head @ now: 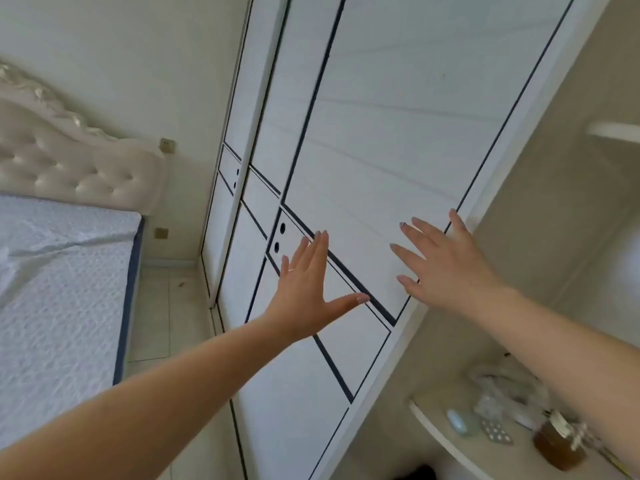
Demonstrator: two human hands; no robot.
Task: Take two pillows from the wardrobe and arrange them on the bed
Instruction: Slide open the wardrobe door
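A white wardrobe (381, 116) with dark trim lines fills the middle of the view, its sliding doors closed. Both my arms reach out toward the nearest door. My left hand (308, 285) is spread flat with straight fingers beside two dark round holes (280, 237) in the door panel. My right hand (446, 265) is also spread, fingers straight, near the door's right edge. Neither hand holds anything. The bed (52, 289) lies at the left, with a pale quilted mattress and a tufted cream headboard (69, 161). No pillows are visible.
A narrow strip of tiled floor (162, 320) runs between bed and wardrobe. At the lower right a curved white shelf (446, 441) carries a jar of amber liquid (557, 445), a pill blister pack and other small items. Wall sockets sit beside the headboard.
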